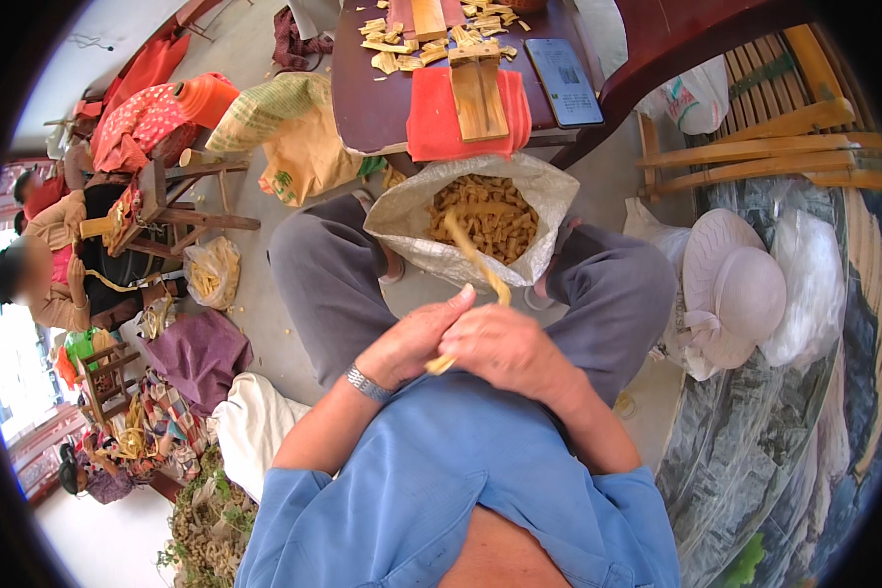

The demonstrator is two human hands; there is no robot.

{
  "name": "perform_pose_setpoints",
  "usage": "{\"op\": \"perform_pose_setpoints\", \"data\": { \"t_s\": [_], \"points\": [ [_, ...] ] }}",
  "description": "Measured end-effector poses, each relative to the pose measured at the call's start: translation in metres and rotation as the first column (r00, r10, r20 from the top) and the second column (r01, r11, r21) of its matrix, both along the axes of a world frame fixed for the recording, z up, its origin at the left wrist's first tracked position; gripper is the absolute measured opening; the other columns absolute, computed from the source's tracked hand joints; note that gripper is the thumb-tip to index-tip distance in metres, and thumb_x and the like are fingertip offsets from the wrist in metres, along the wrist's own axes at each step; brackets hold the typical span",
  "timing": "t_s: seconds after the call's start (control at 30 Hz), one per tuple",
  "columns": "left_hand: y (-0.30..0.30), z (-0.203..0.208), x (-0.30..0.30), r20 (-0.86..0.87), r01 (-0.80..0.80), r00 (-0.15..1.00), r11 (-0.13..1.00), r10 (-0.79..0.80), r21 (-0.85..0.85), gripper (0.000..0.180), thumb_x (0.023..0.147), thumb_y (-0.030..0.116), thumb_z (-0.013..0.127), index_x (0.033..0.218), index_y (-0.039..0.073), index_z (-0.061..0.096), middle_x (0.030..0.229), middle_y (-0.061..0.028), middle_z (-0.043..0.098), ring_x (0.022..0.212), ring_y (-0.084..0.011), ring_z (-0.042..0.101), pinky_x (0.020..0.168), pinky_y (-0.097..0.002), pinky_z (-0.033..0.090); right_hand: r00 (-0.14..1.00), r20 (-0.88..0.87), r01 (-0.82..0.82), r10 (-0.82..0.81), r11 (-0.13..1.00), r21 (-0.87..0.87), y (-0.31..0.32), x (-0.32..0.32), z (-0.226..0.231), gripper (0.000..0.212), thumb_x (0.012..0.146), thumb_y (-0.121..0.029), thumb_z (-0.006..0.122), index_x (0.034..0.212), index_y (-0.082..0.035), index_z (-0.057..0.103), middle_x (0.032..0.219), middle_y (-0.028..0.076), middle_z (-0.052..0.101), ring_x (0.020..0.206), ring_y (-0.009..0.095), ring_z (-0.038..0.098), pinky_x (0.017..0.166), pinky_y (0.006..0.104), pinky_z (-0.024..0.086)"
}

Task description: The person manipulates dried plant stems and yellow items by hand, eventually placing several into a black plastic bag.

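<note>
My left hand (414, 338), with a metal watch band (367, 383) at its wrist, presses against my right hand (508, 351) in front of my blue shirt. Both are closed on a long, twisted yellow strip (480, 263), whose kind I cannot make out. One end sticks out below the fingers; the longer end rises over the sack. Motion smears my right hand slightly. Between my knees stands an open white woven sack (402, 220), part filled with short brown-yellow pieces (500, 196).
Past the sack, a dark red table (363, 108) bears a wooden block (478, 98) on a red cloth (429, 113), yellow scraps (392, 44) and a phone (563, 83). A pale hat (730, 279) lies to the right by a wooden chair (755, 152). Other people sit at the left.
</note>
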State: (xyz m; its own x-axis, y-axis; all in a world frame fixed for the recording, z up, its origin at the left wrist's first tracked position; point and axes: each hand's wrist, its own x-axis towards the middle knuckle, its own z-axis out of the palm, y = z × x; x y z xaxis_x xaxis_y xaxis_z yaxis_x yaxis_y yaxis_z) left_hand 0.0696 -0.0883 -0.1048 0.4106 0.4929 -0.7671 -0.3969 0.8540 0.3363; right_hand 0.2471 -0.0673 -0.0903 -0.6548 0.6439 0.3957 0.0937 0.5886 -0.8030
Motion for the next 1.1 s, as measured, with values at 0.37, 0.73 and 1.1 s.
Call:
{"op": "perform_pose_setpoints", "data": {
  "t_s": [0.37,0.73,1.1],
  "points": [
    [-0.036,0.011,-0.017,0.316,0.106,0.946,0.992,-0.080,-0.066,0.044,0.104,0.043,0.045,0.103,0.003,0.063,0.084,-0.0001,0.063,0.071,-0.0061,0.060,0.060,-0.0209,0.053,0.967,-0.090,-0.231,0.238,0.970,0.077,-0.023,-0.028,0.037,0.025,0.074,-0.002,0.070,0.098,-0.002,0.070,0.099,0.009,0.069,0.092,0.026,0.067,0.078,0.0353,0.056],
    [-0.014,0.047,-0.015,0.325,-0.105,0.946,0.950,0.004,0.293,0.033,0.104,0.023,0.051,0.131,0.004,0.051,0.091,0.0020,0.056,0.078,-0.0039,0.053,0.073,-0.0222,0.050,0.980,-0.123,-0.141,0.156,0.982,0.124,-0.020,-0.027,0.058,0.028,0.069,-0.006,0.080,0.095,-0.008,0.071,0.099,0.005,0.069,0.095,0.023,0.065,0.082,0.0354,0.052],
    [-0.008,0.045,-0.022,0.379,-0.406,0.872,0.890,0.309,0.207,0.035,0.103,0.017,0.051,0.134,0.005,0.044,0.106,-0.0058,0.059,0.092,-0.0103,0.062,0.073,-0.0271,0.056,0.976,0.086,0.138,-0.198,0.879,0.456,-0.009,-0.032,0.049,0.027,0.080,-0.012,0.076,0.106,-0.013,0.066,0.121,0.004,0.061,0.112,0.024,0.060,0.100,0.0444,0.042]
  ]
}}
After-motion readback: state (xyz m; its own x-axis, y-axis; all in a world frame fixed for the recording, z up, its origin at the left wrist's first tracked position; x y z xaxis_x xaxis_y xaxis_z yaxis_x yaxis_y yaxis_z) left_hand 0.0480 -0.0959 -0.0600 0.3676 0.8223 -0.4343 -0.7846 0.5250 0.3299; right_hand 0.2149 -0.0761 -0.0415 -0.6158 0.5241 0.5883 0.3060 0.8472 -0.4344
